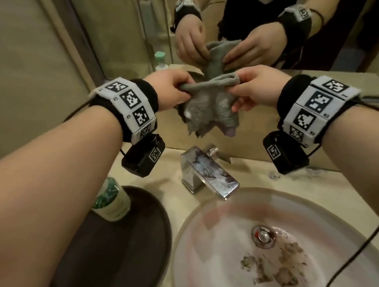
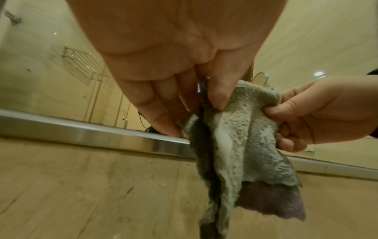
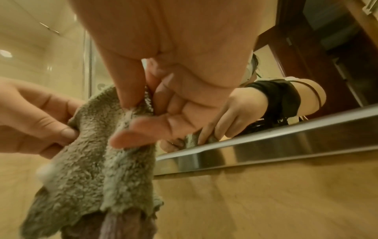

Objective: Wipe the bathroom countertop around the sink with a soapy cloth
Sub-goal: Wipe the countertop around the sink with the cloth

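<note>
Both forearms reached forward, raised side by side, wrists banded. The left hand (image 1: 171, 90) pinched the cloth (image 1: 205, 107) between thumb and fingertips at 1 upper corner. The right hand (image 1: 259, 89) pinched the other, its lower fingers apparently extended loosely.

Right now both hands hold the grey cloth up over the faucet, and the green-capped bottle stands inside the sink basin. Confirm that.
Not quite. The bottle stands on the dark round tray left of the sink, not inside the basin; the head view shows it. The rest holds: left hand and right hand hold the cloth above the faucet.
</note>
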`<state>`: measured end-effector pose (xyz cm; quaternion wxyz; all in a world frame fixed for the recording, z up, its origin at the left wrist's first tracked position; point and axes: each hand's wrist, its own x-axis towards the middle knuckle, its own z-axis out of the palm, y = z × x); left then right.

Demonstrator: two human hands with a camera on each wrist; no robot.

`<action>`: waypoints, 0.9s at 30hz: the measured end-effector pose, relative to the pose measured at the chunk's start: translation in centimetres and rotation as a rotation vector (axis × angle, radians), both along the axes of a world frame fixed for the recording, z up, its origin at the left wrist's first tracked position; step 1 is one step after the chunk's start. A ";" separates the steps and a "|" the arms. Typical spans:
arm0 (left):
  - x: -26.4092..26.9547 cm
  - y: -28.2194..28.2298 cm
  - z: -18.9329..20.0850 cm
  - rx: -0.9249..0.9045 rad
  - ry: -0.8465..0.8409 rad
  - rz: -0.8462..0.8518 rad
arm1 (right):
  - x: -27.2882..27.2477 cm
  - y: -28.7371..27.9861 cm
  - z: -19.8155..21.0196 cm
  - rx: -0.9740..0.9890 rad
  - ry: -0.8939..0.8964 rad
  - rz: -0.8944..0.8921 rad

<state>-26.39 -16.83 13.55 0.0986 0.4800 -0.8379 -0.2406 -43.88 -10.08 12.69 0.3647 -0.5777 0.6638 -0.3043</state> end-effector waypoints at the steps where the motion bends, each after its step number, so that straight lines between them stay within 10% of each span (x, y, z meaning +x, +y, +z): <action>1: 0.3 0.0 -0.1 0.009 0.030 0.006 | 0.1 -0.1 -0.1 -0.013 0.006 -0.001; 17: 5.9 2.4 0.6 0.028 0.030 0.113 | 6.3 0.2 1.1 0.014 -0.006 0.085; 27: -0.2 9.2 2.7 -0.040 0.111 -0.001 | 0.3 6.1 3.1 -0.012 -0.045 -0.022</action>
